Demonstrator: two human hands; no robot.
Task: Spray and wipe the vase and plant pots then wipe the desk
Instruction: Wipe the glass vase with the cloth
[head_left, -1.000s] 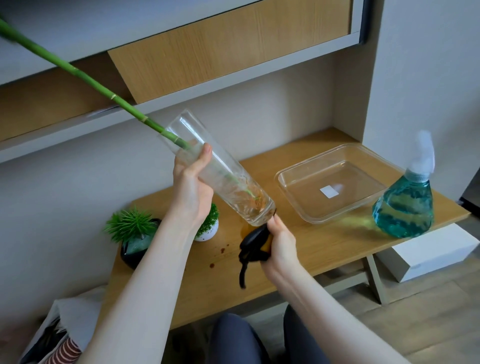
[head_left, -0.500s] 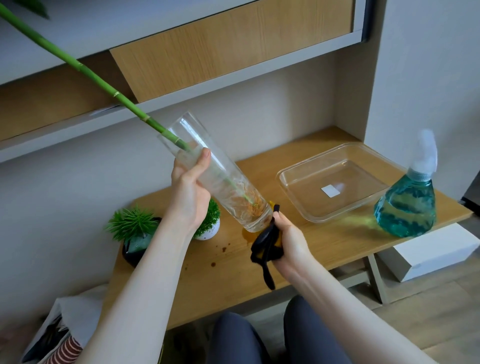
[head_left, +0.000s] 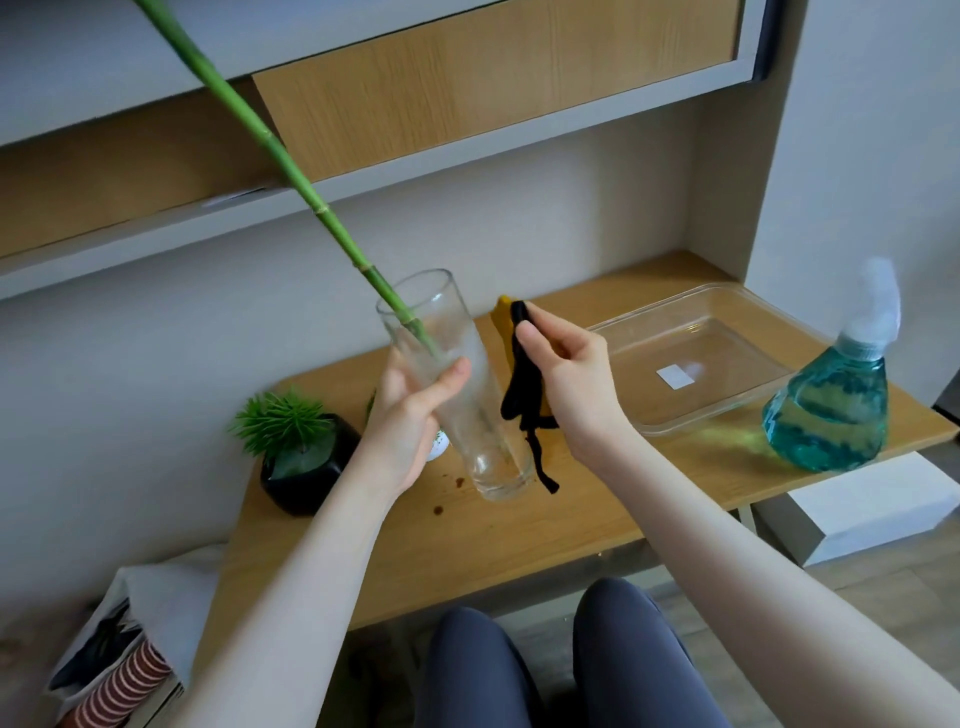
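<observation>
1. Head view: a tall clear glass vase (head_left: 457, 395) with a green bamboo stalk (head_left: 291, 171) in it is held tilted above the wooden table (head_left: 519, 525), its base just over the surface; brown specks lie on the table beneath it.
2. The step in hand is judged to be wiping the vase wall. It is best done with the vase steadied at mid-height and the cloth drawn along the glass in long strokes, the stalk being kept clear of the shelf overhead.
3. Left hand (head_left: 410, 415): the fingers are curled round the vase, thumb across the front.
4. Right hand (head_left: 566, 379): a black and yellow cloth (head_left: 524, 384) is pinched between thumb and fingers, hanging just beside the vase; contact cannot be told.
5. A teal spray bottle (head_left: 831, 405) stands well apart at the right.
</observation>
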